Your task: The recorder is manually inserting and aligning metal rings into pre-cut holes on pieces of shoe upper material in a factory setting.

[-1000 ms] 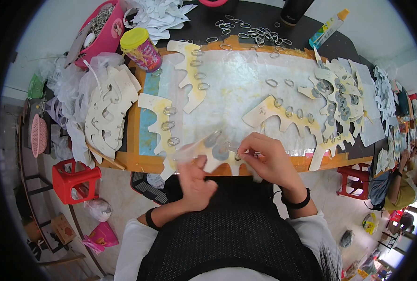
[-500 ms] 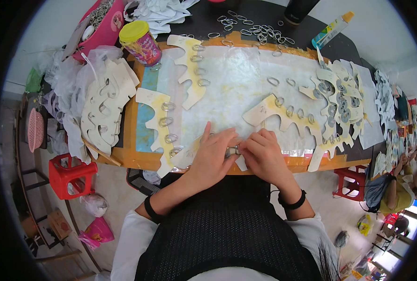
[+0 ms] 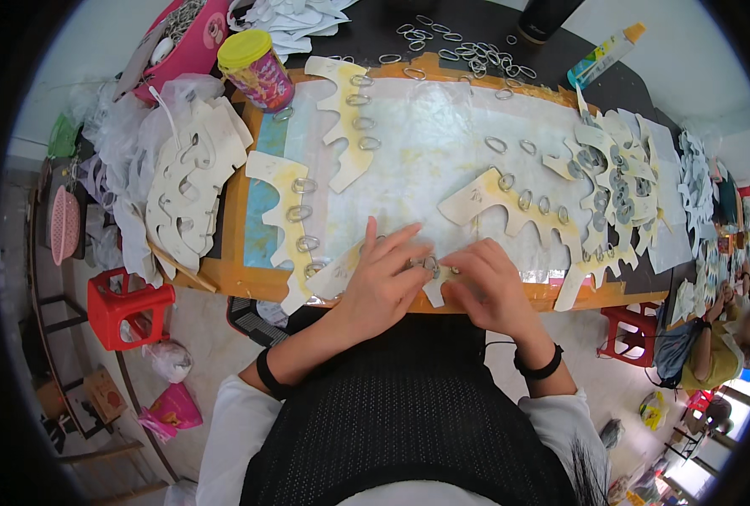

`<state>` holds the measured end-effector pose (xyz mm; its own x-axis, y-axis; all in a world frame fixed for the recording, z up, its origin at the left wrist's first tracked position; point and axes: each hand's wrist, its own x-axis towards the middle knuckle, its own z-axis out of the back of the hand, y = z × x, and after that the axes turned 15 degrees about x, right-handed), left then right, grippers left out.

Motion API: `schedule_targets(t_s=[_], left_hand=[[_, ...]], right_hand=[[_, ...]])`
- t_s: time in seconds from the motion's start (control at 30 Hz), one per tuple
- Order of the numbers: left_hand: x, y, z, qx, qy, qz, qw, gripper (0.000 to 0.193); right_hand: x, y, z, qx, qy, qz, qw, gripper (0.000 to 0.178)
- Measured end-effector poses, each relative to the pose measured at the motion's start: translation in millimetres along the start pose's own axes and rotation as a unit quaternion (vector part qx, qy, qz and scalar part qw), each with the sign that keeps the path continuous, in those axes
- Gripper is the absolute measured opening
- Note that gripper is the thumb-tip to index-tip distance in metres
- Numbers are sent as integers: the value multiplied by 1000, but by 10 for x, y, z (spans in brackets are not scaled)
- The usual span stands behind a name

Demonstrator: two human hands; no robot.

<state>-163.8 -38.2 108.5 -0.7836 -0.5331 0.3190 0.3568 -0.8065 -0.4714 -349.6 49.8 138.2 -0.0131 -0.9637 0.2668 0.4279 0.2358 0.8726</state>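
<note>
A cream cut-out piece with tabs lies at the table's near edge, partly hidden under my hands. My left hand rests over it, thumb and index finger closed around a tab, other fingers stretched out. Beside those fingertips a metal oval ring sits on the piece. Just right of the ring is my right hand, its thumb and fingers apart, with nothing visible held. Similar pieces carrying rings lie around: one left, one farther back and one right. Yellowish stains mark their tabbed edges.
Piled cream pieces flank the work sheet, a left pile and a right pile. Loose rings lie at the back, near a yellow-lidded tub, a glue tube and a black cylinder. Another person sits far right.
My right fingers have come away from the ring and spread, so the ring now shows between my hands. My left hand stays in nearly the same place.
</note>
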Motion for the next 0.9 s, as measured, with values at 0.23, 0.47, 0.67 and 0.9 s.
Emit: schedule_targets(t_s=[0.23,0.47,0.67,0.9], left_hand=[[-26,15,-47,-3,-48,-10,999,14],[12,13,-20,-63,-9,52,997,21],[53,19,4,-3,18,8,1000,31],[37,39,11,-52,25,56,997,43]], right_hand=[[55,-91,-17,-107,53,118,986,29],[55,-115,-53,-114,62,118,984,24],[-27,-91,179,-10,-3,15,1000,29],[69,-6,80,-77,41,84,993,29]])
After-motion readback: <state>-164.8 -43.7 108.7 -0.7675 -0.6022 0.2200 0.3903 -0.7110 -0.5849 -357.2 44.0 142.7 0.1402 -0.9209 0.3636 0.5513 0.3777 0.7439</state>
